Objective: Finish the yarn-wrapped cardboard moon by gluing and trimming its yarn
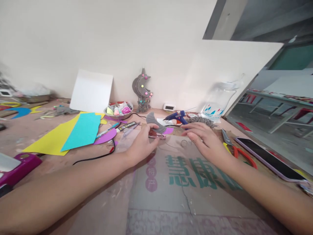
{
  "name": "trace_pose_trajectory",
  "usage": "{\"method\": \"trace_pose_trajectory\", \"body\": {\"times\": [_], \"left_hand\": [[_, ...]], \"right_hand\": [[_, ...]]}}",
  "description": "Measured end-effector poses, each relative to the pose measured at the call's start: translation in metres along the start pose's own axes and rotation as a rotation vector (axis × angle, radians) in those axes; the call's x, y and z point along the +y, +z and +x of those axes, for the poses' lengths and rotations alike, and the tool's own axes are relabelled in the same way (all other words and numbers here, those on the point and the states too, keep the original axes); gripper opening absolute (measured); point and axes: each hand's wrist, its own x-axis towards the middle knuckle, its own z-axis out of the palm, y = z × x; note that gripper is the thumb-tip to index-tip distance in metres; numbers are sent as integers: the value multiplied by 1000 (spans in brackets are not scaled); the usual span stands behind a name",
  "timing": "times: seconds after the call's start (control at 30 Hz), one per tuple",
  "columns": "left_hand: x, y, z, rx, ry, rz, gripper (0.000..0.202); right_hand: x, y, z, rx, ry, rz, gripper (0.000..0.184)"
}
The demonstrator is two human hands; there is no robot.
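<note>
My left hand [144,143] is closed on a crescent wrapped in grey yarn [154,121], thumb and fingers pinching its lower end. To its right my right hand [205,138] hovers with fingers stretched out and nothing visible in them. A thin grey strand trails over the printed plastic sheet [151,202] under both hands, with a small loop close to the right fingertips. Just beyond the hands lies a blue glue gun [176,117]. A coil of grey yarn [202,121] sits behind my right hand.
Orange-handled scissors [244,156] and a phone [271,158] lie at right. Yellow [49,137] and turquoise sheets [81,132] are at left, near a bowl of coloured pieces [119,111]. A decorated grey moon [141,86], small clock [169,107] and plastic jar [217,101] stand along the wall.
</note>
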Motion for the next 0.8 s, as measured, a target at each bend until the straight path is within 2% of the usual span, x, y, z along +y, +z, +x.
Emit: {"method": "trace_pose_trajectory", "body": {"times": [0.1, 0.23, 0.3, 0.4, 0.43, 0.5, 0.63, 0.8], "left_hand": [[3, -2, 0, -1, 21, 2, 33], [2, -2, -1, -6, 41, 29, 40], [-1, -1, -2, -8, 61, 32, 42], [-4, 0, -2, -15, 95, 30, 44], [-5, 1, -3, -19, 106, 32, 44], [-5, 2, -3, -18, 124, 44, 42], [-5, 2, -3, -9, 134, 80, 36], [-4, 3, -4, -47, 122, 93, 31]], "right_hand": [[4, 4, 4, 4, -8, -20, 30], [-3, 16, 1, -143, 230, 156, 32], [-10, 22, 1, -273, 370, 312, 39], [-25, 31, 1, -444, 514, 701, 54], [-29, 33, 1, -463, 518, 799, 56], [-36, 38, 0, -445, 483, 852, 51], [-39, 40, -6, -354, 339, 622, 25], [-36, 33, -6, -263, 180, 385, 24]]}}
